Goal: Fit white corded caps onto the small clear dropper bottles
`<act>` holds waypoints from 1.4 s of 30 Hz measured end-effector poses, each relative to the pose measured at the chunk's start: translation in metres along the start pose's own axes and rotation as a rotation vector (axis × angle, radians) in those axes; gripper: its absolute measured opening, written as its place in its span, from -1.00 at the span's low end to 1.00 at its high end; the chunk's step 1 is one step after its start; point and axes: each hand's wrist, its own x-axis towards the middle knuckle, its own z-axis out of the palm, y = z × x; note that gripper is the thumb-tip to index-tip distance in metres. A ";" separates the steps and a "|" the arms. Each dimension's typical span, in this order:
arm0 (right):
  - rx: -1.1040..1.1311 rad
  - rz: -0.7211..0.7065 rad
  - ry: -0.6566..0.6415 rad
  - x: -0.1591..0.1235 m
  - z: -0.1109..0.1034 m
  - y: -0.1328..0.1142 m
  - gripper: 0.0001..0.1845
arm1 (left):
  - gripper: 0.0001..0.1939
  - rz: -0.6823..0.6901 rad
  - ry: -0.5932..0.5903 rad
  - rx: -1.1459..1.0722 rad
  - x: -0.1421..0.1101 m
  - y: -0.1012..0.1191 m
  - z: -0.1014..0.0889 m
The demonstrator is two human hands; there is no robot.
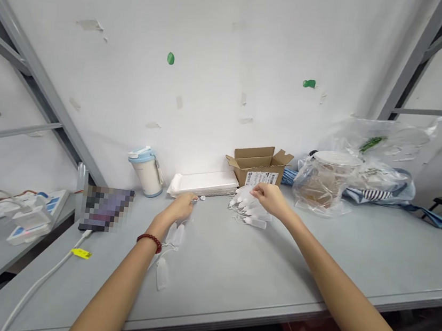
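Note:
Near the middle of the table, my right hand [270, 198] pinches a white tag at the edge of a pile of white translucent tags with thin strings [255, 222]. My left hand [181, 207] is low over the table, its fingers drawn together; what they hold, if anything, is too small to make out. Just beyond those fingertips is a small white piece [202, 198]. Beside my left wrist, which wears a red bead bracelet [150, 239], lie a few more tags [162, 274] with their strings. Behind my left hand rests a flat stack of white packs [203, 182].
An open cardboard box [259, 165] stands against the wall behind the pile. A cream and blue cup [146, 172] is at the back left, near a blurred-out device [105, 210] with a white cable [44, 278]. Plastic-wrapped tub [325, 184] and blue fabric [395, 189] occupy the right.

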 end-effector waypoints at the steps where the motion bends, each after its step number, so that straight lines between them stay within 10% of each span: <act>1: -0.006 -0.004 -0.003 0.000 0.001 0.000 -0.81 | -0.49 0.009 -0.001 0.007 0.002 0.001 0.001; 14: -0.190 -0.011 0.033 -0.012 0.007 -0.017 -0.83 | -0.64 -0.023 0.041 0.018 0.022 0.003 0.019; 22: -0.072 -0.207 0.065 -0.025 0.027 -0.038 -0.85 | -0.73 -0.078 0.168 -0.113 0.004 0.002 -0.014; 30: 0.195 -0.590 -0.368 -0.062 0.075 -0.099 -0.66 | -0.93 -0.188 0.295 -0.471 -0.024 0.011 -0.026; 42: 0.100 -0.650 -0.395 -0.058 0.092 -0.123 -0.69 | -0.88 -0.194 0.519 -0.533 -0.032 0.013 -0.020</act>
